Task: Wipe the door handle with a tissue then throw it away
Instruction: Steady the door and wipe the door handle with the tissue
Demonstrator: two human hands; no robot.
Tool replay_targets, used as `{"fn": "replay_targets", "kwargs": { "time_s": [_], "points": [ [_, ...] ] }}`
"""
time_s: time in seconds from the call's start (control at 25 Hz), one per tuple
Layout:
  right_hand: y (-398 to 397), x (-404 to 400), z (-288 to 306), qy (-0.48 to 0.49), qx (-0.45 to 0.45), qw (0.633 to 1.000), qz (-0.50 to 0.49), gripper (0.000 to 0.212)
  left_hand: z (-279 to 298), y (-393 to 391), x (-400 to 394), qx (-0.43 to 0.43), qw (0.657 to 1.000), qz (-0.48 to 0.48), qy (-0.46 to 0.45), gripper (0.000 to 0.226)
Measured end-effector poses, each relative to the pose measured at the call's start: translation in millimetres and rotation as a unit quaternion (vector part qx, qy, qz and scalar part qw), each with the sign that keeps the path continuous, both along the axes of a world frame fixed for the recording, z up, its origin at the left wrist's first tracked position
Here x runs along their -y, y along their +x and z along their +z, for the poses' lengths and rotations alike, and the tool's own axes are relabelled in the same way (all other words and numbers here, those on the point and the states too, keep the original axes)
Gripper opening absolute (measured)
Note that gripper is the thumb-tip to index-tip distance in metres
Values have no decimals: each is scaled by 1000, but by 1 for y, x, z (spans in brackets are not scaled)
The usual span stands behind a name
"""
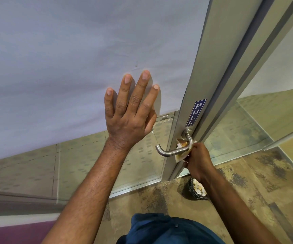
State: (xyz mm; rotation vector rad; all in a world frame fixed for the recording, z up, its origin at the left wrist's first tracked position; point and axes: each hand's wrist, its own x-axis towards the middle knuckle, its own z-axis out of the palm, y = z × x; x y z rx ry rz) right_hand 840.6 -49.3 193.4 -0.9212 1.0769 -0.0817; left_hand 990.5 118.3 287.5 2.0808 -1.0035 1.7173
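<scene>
A steel lever door handle (168, 151) sticks out from the metal door frame (202, 71), just below a blue PULL sticker (195, 112). My right hand (197, 160) grips a crumpled white tissue (181, 154) and presses it against the handle near its bend. My left hand (130, 111) lies flat with fingers spread on the frosted glass door panel (71, 67), left of the handle.
A small black wastebasket (197, 190) with crumpled paper in it stands on the mottled floor below my right wrist, close to the foot of the door. Clear glass panels run to the right of the frame.
</scene>
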Motion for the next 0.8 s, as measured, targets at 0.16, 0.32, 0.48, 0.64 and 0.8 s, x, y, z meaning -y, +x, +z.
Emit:
{"fn": "replay_targets", "kwargs": {
  "time_s": [0.16,0.32,0.48,0.64,0.8],
  "points": [
    [7,20,7,4,6,998,66,30,0,0,-1,-2,1000,0,2,60],
    [16,23,12,-148,-56,976,150,35,0,0,-1,-5,1000,0,3,59],
    [18,16,9,-213,-56,962,161,38,-1,0,-1,-4,1000,4,2,60],
    [14,12,2,-40,7,999,26,43,-1,1,0,-6,1000,8,-2,61],
    [11,-3,-4,77,66,991,-89,40,-1,1,0,-13,1000,8,-7,60]
  ]
}}
